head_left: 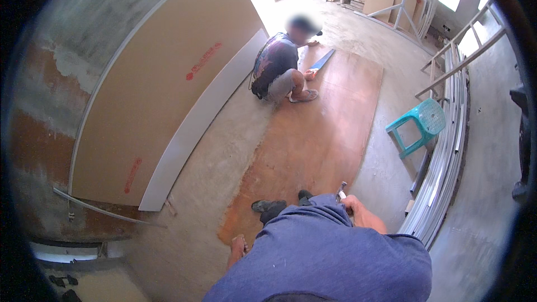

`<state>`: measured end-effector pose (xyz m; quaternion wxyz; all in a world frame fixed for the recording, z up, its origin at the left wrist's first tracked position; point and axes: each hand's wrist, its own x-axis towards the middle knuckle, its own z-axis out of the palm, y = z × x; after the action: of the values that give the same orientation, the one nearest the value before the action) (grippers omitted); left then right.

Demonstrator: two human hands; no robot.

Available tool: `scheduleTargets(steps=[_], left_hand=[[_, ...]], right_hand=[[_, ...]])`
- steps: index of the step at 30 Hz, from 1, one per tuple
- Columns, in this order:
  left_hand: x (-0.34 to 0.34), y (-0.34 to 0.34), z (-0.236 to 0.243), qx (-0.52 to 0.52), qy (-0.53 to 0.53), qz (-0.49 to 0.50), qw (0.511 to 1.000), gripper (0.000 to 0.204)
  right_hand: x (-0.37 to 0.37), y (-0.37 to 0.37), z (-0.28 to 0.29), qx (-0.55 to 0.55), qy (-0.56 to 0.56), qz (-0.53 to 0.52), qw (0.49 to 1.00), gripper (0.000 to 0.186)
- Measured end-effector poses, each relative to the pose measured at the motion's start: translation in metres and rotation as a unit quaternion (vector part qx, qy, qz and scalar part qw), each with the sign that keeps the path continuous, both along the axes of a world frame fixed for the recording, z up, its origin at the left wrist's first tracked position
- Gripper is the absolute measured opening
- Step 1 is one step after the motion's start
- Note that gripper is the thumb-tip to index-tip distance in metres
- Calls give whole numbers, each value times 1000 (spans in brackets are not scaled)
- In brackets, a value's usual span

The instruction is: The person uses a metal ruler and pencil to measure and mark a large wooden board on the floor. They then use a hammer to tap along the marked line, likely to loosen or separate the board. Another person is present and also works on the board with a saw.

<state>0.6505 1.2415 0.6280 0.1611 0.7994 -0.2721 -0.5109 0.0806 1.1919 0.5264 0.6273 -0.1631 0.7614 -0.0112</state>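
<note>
My right hand (350, 203) is closed around what looks like a hammer (342, 192), its metal head pointing up beside my hip. Lower down on the left, my left hand (239, 244) hangs with curled fingers; whether anything is in them is too small to see. Under my feet lies a long reddish-brown sheet of plywood (319, 128). A co-worker (277, 67) squats at its far left edge, one hand near the board's far end. Next to that person's knee, a handsaw (321, 65) with a bluish blade and orange handle rests over the plywood.
Large brown boards (162, 78) and a white strip (201, 128) lean on the left wall. At right stand a green plastic stool (419, 124) and a wooden ladder-like frame (467, 50), beside long metal profiles (442, 173). Board offcuts (378, 3) lean at the back.
</note>
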Motion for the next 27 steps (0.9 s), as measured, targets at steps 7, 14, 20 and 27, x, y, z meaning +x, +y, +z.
scheduleTargets(steps=[7, 14, 20, 27], left_hand=[[-10, -73, 13, -2, 65, 131, 989, 30], [-24, -85, 9, 9, 67, 112, 991, 28], [-14, -69, -16, 40, 36, 71, 996, 29], [-6, -81, -2, -11, -70, -78, 994, 30]], right_hand=[[7, -31, 6, -92, 85, 180, 976, 49], [3, -46, 60, -57, 81, 165, 981, 48], [1, -32, 63, -34, 81, 28, 996, 41], [-5, -21, 31, 20, 64, -11, 998, 35]])
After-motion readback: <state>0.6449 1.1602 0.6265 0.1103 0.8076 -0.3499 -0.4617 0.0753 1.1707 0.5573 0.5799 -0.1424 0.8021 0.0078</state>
